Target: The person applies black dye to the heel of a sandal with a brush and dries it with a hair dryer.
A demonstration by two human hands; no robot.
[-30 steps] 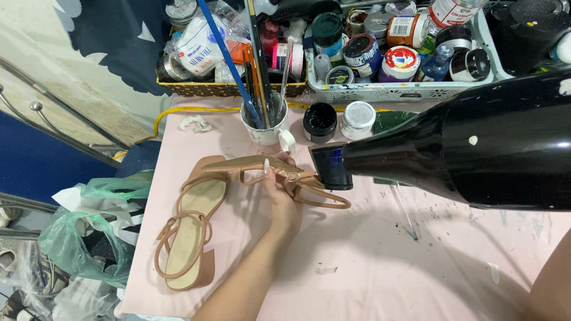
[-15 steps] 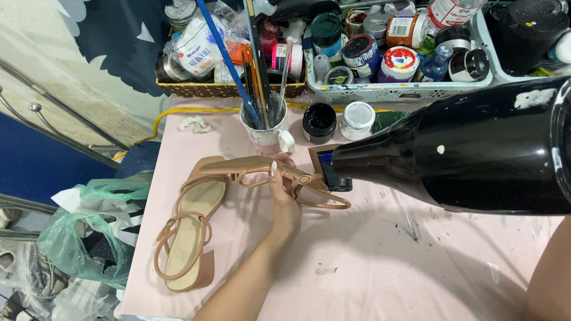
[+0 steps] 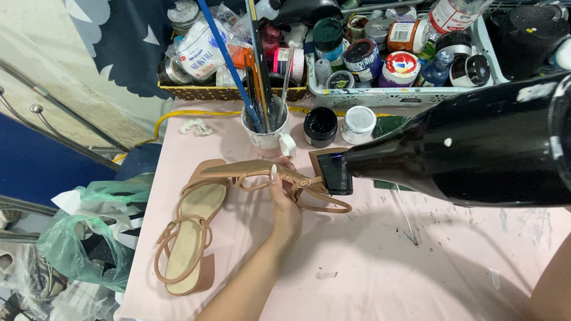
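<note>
Glossy black plastic hair dryer (image 3: 499,147); matt, seemingly leather tan sandal (image 3: 258,174); paint-stained pink tablecloth (image 3: 382,257).

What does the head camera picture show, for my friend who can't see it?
A person's left hand holds up a tan strappy high-heeled sandal while a big glossy black hair dryer on the right side points its nozzle at the sandal. A second matching tan sandal lies on the paint-stained pink tablecloth, with a white cup of brushes behind.

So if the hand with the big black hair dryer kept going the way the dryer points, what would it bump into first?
Most likely the tan sandal that the left hand holds up: the hair dryer nozzle aims straight at its straps. The right hand itself is hidden behind the dryer, and depth is hard to judge.
</note>
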